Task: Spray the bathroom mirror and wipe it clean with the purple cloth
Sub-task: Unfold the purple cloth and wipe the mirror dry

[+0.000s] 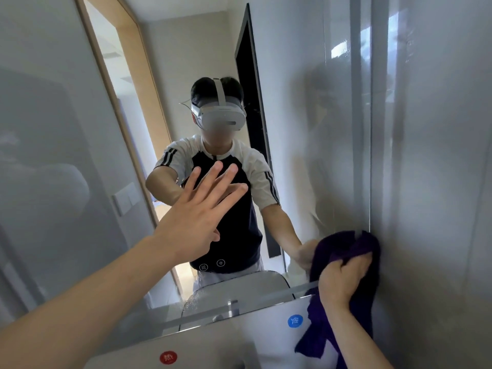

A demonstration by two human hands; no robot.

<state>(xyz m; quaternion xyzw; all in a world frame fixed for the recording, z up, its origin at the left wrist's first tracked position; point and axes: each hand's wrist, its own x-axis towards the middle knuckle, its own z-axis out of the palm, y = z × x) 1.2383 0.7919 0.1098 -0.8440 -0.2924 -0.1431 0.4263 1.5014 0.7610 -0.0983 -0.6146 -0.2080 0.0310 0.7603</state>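
Observation:
The bathroom mirror (306,115) fills most of the view and reflects a person in a headset. My left hand (198,211) is flat against the glass at its centre, fingers straight and spread. My right hand (342,280) grips the bunched purple cloth (346,246) and holds it against the mirror's lower right corner, by the wall. Part of the cloth hangs down below my right wrist. Droplets cling to the glass near the bottom edge. No spray bottle is in view.
The grey wall (431,182) meets the mirror's right edge. Below the mirror a white panel (239,339) carries a blue round sticker (295,321) and a red round sticker (168,358). Two small touch icons (212,265) glow on the glass.

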